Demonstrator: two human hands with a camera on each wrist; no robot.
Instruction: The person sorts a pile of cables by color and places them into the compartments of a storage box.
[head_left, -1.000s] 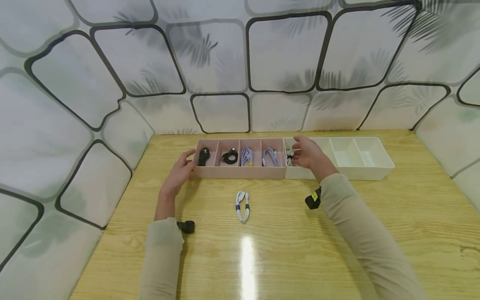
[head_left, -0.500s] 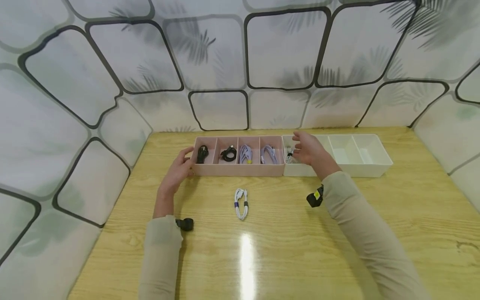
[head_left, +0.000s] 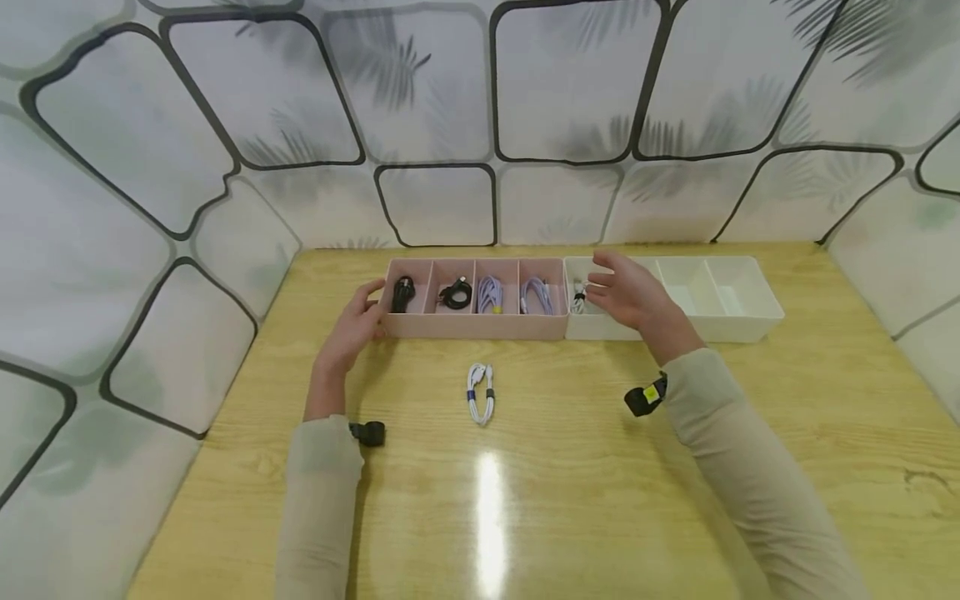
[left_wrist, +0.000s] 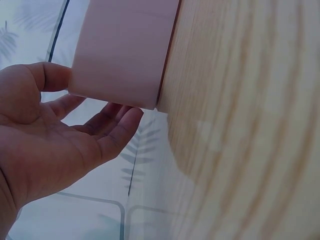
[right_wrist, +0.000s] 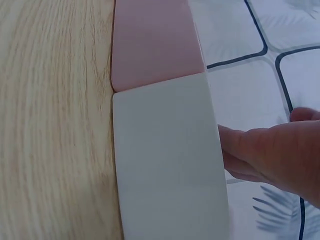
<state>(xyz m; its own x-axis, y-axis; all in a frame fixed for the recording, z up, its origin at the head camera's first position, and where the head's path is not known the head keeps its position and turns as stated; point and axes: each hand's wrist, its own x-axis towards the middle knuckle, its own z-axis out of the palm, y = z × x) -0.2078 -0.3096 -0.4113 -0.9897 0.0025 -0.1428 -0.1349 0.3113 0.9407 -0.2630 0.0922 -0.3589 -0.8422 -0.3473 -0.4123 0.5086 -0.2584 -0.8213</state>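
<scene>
My left hand (head_left: pixel 351 329) rests at the left end of a pink divided box (head_left: pixel 472 327), thumb and fingertips right at its end wall in the left wrist view. In the pink box's compartments lie a thick black cable (head_left: pixel 403 293), a thinner coiled black cable (head_left: pixel 455 293) and two pale purple cables. My right hand (head_left: pixel 633 292) hovers over the left part of a white divided box (head_left: pixel 738 327), fingers loosely extended and holding nothing. Just left of those fingertips, a white cable (head_left: pixel 578 298) lies in the white box's first compartment, partly hidden.
The two boxes stand end to end along the back of the wooden table (head_left: pixel 420 500). A white cable loop (head_left: pixel 481 394) with dark ties lies in front of the pink box. Behind the table hangs a patterned curtain (head_left: pixel 555 83). The white box's right compartments hold nothing visible.
The right hand has shifted slightly right, away from the white cable in the first compartment. The left hand stays at the pink box's end. The head view has tilted a little downward.
</scene>
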